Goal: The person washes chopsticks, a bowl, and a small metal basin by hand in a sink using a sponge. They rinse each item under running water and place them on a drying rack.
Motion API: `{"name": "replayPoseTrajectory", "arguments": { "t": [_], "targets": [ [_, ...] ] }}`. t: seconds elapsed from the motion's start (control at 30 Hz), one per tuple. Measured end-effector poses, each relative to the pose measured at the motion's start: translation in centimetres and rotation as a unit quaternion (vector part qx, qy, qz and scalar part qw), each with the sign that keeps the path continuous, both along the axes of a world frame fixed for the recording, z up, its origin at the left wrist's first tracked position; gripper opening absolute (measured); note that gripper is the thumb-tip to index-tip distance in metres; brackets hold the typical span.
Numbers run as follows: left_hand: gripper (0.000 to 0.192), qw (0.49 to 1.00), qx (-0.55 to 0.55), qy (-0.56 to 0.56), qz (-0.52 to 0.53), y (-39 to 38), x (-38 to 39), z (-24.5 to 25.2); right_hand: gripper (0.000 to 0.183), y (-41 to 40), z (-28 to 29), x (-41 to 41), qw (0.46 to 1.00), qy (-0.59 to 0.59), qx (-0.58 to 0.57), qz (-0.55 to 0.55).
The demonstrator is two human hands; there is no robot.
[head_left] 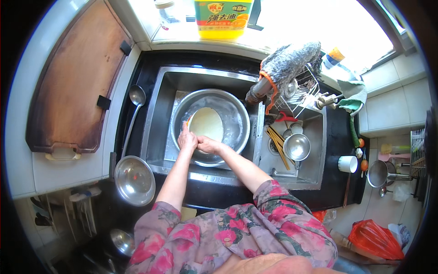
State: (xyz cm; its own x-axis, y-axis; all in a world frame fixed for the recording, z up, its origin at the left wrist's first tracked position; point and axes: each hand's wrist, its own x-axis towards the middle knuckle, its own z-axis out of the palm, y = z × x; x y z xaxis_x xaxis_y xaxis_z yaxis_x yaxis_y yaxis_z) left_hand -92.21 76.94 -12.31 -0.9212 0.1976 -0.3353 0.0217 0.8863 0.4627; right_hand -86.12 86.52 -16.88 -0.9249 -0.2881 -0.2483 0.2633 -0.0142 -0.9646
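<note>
In the left sink bowl (155, 137) stands a large round metal basin (244, 128) with some water in it. A pale, whitish oval dish or bowl (207, 125) with a bit of orange-red at its rim is tilted inside the basin. My left hand (187, 138) grips its lower left edge, fingers pointing up along the rim. My right hand (207, 144) is at its lower edge, close against the left hand; its fingertips are partly hidden.
A metal ladle (137, 96) and metal bowl (134, 180) lie at left. Chopsticks (279, 145) and a small metal bowl (296, 147) fill part of the right sink. A cloth-wrapped faucet (261, 89) stands between; a white cup (347, 164) sits right.
</note>
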Motion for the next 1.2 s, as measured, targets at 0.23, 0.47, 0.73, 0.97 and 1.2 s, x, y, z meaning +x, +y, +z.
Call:
{"name": "replayPoseTrajectory", "arguments": {
  "t": [0.23,0.47,0.73,0.97,1.2],
  "targets": [
    [0.05,0.997,0.029,-0.068,0.035,0.1,-0.9,0.2,0.047,4.0,-5.0,-1.6,0.857,0.19,0.479,-0.007],
    [0.042,1.0,-0.001,0.022,0.014,-0.3,-2.3,-0.2,0.047,1.1,2.8,-0.8,0.877,-0.091,0.369,0.294],
    [0.034,0.992,-0.025,-0.122,0.038,1.4,-4.3,3.9,0.031,1.4,1.5,2.9,0.773,0.018,0.63,0.078],
    [0.032,0.995,0.086,0.044,0.025,-0.1,-2.0,-2.8,0.031,-0.4,0.9,0.3,0.959,0.122,0.248,-0.056],
    [0.025,0.99,0.057,0.127,-0.022,-0.5,-2.7,-4.3,0.045,1.8,0.0,2.2,0.793,0.033,0.605,0.069]
  ]
}}
